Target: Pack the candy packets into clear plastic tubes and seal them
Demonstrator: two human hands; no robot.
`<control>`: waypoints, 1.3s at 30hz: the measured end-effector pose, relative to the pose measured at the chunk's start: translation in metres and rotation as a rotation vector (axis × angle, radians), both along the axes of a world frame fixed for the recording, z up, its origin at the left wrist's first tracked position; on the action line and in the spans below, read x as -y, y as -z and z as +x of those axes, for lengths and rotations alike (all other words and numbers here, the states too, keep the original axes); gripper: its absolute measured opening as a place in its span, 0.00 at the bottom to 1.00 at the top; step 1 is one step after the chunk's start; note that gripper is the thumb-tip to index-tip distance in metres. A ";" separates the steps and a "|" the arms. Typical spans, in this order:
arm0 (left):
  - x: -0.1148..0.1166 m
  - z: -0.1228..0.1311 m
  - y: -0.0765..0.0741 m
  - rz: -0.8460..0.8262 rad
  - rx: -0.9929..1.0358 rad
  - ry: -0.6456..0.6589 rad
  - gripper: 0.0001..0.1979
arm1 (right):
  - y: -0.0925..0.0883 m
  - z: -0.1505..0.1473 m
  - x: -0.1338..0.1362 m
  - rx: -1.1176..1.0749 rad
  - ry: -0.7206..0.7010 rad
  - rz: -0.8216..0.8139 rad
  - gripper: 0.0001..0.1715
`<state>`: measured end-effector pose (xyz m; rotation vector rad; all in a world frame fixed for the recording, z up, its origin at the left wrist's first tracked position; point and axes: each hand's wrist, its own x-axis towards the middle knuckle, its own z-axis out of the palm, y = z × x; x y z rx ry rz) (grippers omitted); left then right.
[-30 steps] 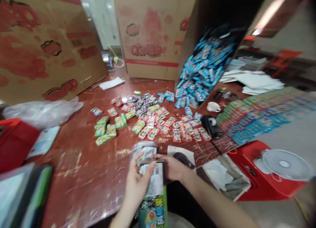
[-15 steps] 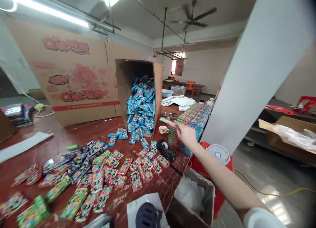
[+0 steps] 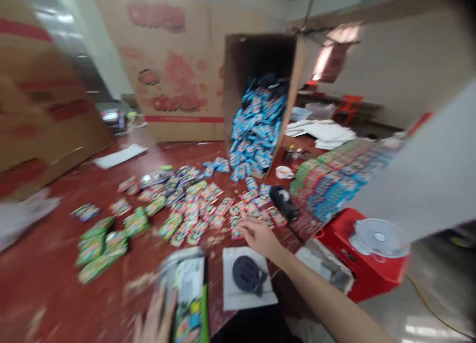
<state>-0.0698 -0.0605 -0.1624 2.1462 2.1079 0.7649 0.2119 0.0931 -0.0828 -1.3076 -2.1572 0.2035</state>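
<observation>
The picture is smeared by motion. My left hand (image 3: 154,320) sits at the bottom edge, fingers closed on the left side of a flat printed package (image 3: 188,293) with a green edge and a barcode label. My right hand (image 3: 260,235) is stretched out over the red table (image 3: 55,263), fingers apart and holding nothing, its tips at the near edge of a spread of small colourful packets (image 3: 193,209). Just beneath that wrist, a white sheet carries a dark round object (image 3: 247,276).
A tipped carton (image 3: 260,50) spills blue packets (image 3: 256,125) at the back. Sorted rows of packets (image 3: 334,177) lie right, behind a black tape dispenser (image 3: 284,203). A red stool with a white fan (image 3: 372,254) and an open box (image 3: 327,263) stand beside the table. Large cartons (image 3: 174,70) wall the back.
My right hand has drawn back from the sorted rows at the right to the loose packets in front of me. The view has dropped, and the left hand with its package shows again.
</observation>
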 end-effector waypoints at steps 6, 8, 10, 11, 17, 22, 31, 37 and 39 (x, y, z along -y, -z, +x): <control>0.033 0.001 -0.014 -0.171 0.020 0.028 0.53 | 0.021 -0.141 0.024 -0.203 -0.389 -0.314 0.06; 0.032 0.002 -0.015 -0.177 0.050 0.012 0.56 | 0.020 -0.161 0.018 -0.162 -0.401 -0.364 0.04; 0.032 0.002 -0.014 -0.174 0.066 0.008 0.57 | 0.020 -0.173 0.007 -0.105 -0.423 -0.452 0.05; 0.033 0.002 -0.014 -0.172 0.072 0.008 0.57 | 0.020 -0.178 0.002 -0.074 -0.445 -0.507 0.11; 0.031 0.003 -0.029 -0.048 0.020 0.003 0.53 | 0.002 -0.180 -0.003 0.003 -0.621 -0.768 0.21; 0.028 0.004 -0.089 0.192 -0.039 -0.098 0.32 | -0.062 -0.162 0.052 -0.264 -0.613 -0.717 0.15; 0.029 0.002 -0.144 0.267 -0.033 -0.006 0.20 | -0.088 -0.144 0.099 -0.550 -0.506 -0.632 0.11; 0.025 -0.011 -0.150 0.156 0.051 0.150 0.14 | -0.100 -0.129 0.101 -0.338 -0.358 0.168 0.08; 0.021 -0.012 -0.159 0.102 0.026 0.225 0.13 | -0.108 -0.126 0.100 -0.144 -0.416 0.274 0.08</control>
